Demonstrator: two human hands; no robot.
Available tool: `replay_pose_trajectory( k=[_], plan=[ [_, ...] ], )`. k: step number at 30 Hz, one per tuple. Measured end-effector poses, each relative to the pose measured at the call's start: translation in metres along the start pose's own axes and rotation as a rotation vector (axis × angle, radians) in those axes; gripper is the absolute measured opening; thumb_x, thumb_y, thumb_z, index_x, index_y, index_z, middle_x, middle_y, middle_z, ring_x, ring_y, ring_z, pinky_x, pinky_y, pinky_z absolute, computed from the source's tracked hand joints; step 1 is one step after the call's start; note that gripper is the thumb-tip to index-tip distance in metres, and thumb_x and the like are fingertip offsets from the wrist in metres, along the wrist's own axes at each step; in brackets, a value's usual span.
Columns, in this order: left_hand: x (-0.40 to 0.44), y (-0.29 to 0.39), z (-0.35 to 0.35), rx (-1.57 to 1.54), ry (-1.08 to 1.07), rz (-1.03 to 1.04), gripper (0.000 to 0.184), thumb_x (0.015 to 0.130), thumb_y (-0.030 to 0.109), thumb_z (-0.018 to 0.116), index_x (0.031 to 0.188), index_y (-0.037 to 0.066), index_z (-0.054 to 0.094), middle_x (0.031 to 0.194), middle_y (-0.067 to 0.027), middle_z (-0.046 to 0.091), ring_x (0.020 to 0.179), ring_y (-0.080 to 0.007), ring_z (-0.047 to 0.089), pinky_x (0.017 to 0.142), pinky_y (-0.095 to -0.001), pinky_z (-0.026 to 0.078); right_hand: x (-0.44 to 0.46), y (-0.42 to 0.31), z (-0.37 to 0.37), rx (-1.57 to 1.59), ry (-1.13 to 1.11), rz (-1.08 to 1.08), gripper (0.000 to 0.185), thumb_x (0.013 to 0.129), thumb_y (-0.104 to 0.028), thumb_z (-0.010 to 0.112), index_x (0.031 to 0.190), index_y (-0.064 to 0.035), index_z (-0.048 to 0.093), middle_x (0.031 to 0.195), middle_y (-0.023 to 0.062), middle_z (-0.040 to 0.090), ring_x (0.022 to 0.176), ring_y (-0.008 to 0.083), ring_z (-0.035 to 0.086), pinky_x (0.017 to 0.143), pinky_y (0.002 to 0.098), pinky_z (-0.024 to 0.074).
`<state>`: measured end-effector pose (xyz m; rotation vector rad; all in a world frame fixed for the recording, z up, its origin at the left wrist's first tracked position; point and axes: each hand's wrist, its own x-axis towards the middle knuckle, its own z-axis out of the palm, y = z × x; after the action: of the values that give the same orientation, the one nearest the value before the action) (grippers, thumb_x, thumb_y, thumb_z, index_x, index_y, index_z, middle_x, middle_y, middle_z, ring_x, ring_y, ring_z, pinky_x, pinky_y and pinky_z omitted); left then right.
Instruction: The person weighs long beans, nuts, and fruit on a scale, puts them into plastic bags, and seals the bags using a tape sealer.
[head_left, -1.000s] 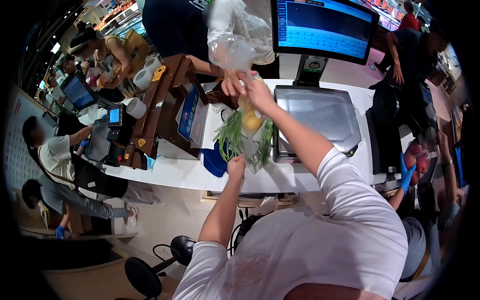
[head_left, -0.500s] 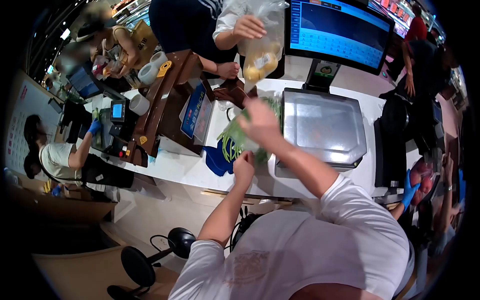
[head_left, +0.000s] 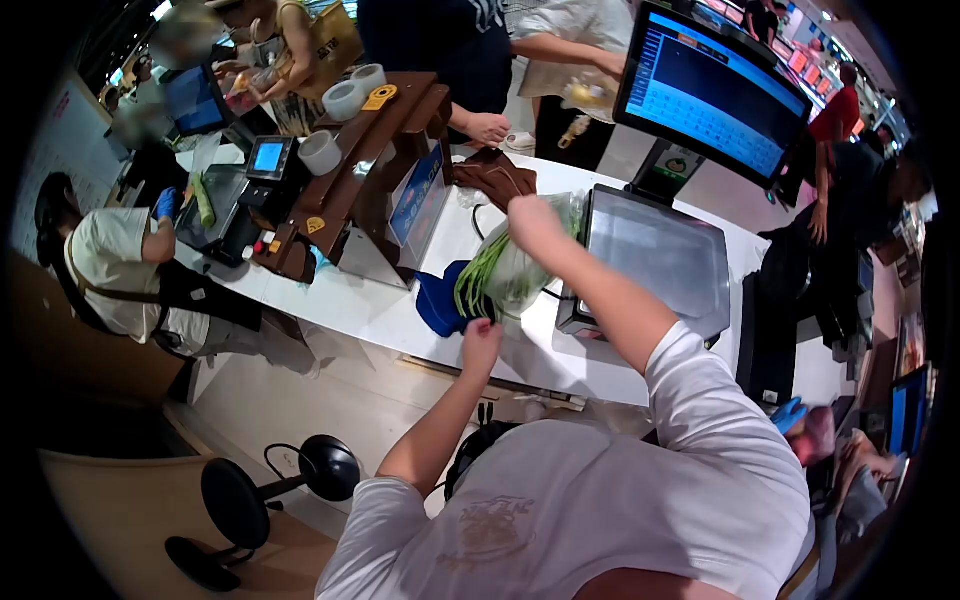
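Note:
Long green beans (head_left: 484, 268) lie in a clear plastic bag (head_left: 522, 277) on the white counter, left of the scale. My right hand (head_left: 540, 226) is closed over the bag's far end; its fingertips are turned away, so what they grip is hidden. At the bag's near end my left hand (head_left: 482, 343) is pinched closed, close to the bean tips. Whatever is between its fingers is too small to make out. A dark blue cloth (head_left: 438, 303) lies partly under the beans. The scale (head_left: 655, 265) has a bare metal plate.
A monitor (head_left: 715, 95) stands behind the scale. Left is a brown wooden stand (head_left: 375, 150) with tape rolls (head_left: 345, 100) and a sign. Brown cloth (head_left: 497, 177) lies beyond the bag. Customers stand across the counter; a co-worker (head_left: 110, 250) is at the left. A black stool (head_left: 235, 505) stands below.
The view has shifted. The person opposite has lowered the bag of yellow produce away from the counter toward the monitor. My hands stay at the bean bag, the right one less blurred.

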<state>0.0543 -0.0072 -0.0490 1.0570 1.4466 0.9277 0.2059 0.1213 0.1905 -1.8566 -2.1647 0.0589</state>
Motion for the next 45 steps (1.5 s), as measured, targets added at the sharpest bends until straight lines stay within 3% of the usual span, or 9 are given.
replay_pose_trajectory(
  k=[4,7,15,21,23,27,29,32,45],
  plan=[
    [-0.039,0.053,0.003,0.066,-0.141,-0.006,0.086,0.076,0.034,0.079,0.137,-0.005,0.033,0.123,-0.0188,0.05,0.1,-0.025,0.056,0.09,-0.0346,0.045,0.012,-0.007,-0.064,0.0,0.135,-0.054,0.015,0.074,-0.005,0.055,0.076,0.0049,0.066,0.074,0.0276,0.063,0.075,0.0434,0.064,0.07,0.0489,0.0524],
    [-0.015,0.047,0.026,-0.211,0.069,0.188,0.07,0.082,0.032,0.074,0.13,-0.004,0.039,0.121,-0.014,0.051,0.103,-0.0216,0.055,0.091,-0.0341,0.044,0.009,-0.012,-0.095,0.04,0.305,-0.109,0.017,0.078,-0.006,0.052,0.075,0.0054,0.065,0.076,0.0266,0.064,0.075,0.0409,0.065,0.07,0.0468,0.0523],
    [-0.018,0.136,-0.013,-1.044,-0.089,0.336,0.073,0.08,-0.005,0.067,0.138,0.004,0.023,0.134,-0.0146,0.041,0.119,-0.0246,0.048,0.099,-0.0349,0.043,-0.03,-0.026,-0.189,0.323,0.452,-0.033,0.018,0.083,-0.012,0.051,0.083,-0.0038,0.067,0.076,0.0205,0.064,0.075,0.0386,0.063,0.072,0.0447,0.0504],
    [-0.053,0.225,0.001,-0.255,-0.232,0.231,0.041,0.086,0.002,0.062,0.123,0.0,0.044,0.114,-0.0115,0.058,0.102,-0.0198,0.06,0.088,-0.0323,0.049,-0.077,0.006,-0.246,0.3,0.647,0.121,0.02,0.083,-0.014,0.051,0.082,-0.0032,0.067,0.075,0.0186,0.065,0.07,0.037,0.063,0.066,0.042,0.0499],
    [-0.034,0.218,0.019,-0.189,-0.235,0.244,0.02,0.091,0.017,0.056,0.095,-0.002,0.059,0.071,-0.0083,0.064,0.063,-0.0166,0.063,0.06,-0.0315,0.05,-0.091,0.029,-0.257,0.263,0.705,0.165,0.02,0.083,-0.014,0.051,0.081,-0.0029,0.068,0.074,0.0186,0.065,0.069,0.0372,0.063,0.066,0.0425,0.0498],
    [0.006,0.192,0.061,0.298,-0.207,0.432,0.019,0.088,0.019,0.057,0.091,0.001,0.063,0.082,-0.0107,0.064,0.063,-0.0183,0.06,0.065,-0.0351,0.05,-0.113,0.079,-0.257,0.142,0.792,0.209,0.02,0.083,-0.014,0.051,0.081,-0.0038,0.068,0.075,0.0194,0.065,0.07,0.0384,0.063,0.066,0.045,0.05],
    [0.038,0.167,0.067,0.678,0.113,1.476,0.03,0.085,0.021,0.062,0.109,0.003,0.061,0.092,-0.0118,0.065,0.078,-0.0237,0.064,0.074,-0.0356,0.05,-0.123,0.098,-0.246,0.121,0.792,0.254,0.02,0.083,-0.015,0.051,0.081,-0.004,0.068,0.075,0.0198,0.065,0.071,0.0387,0.063,0.067,0.0458,0.0502],
    [0.015,0.167,0.077,0.463,-0.132,0.425,0.051,0.081,0.019,0.065,0.127,0.003,0.05,0.102,-0.0181,0.063,0.089,-0.0308,0.063,0.08,-0.0398,0.049,-0.136,0.136,-0.208,0.069,0.771,0.312,0.019,0.083,-0.016,0.052,0.08,-0.0042,0.067,0.075,0.0205,0.065,0.072,0.04,0.063,0.068,0.0479,0.0502],
    [-0.062,0.212,0.077,0.353,-0.034,0.71,0.059,0.083,0.021,0.069,0.13,-0.002,0.042,0.119,-0.0211,0.052,0.109,-0.0334,0.052,0.094,-0.0389,0.043,-0.185,0.137,-0.224,-0.289,0.49,0.282,0.036,0.086,-0.036,0.061,0.106,-0.0067,0.061,0.069,0.0154,0.065,0.065,0.0349,0.065,0.055,0.0449,0.0507]
  ],
)
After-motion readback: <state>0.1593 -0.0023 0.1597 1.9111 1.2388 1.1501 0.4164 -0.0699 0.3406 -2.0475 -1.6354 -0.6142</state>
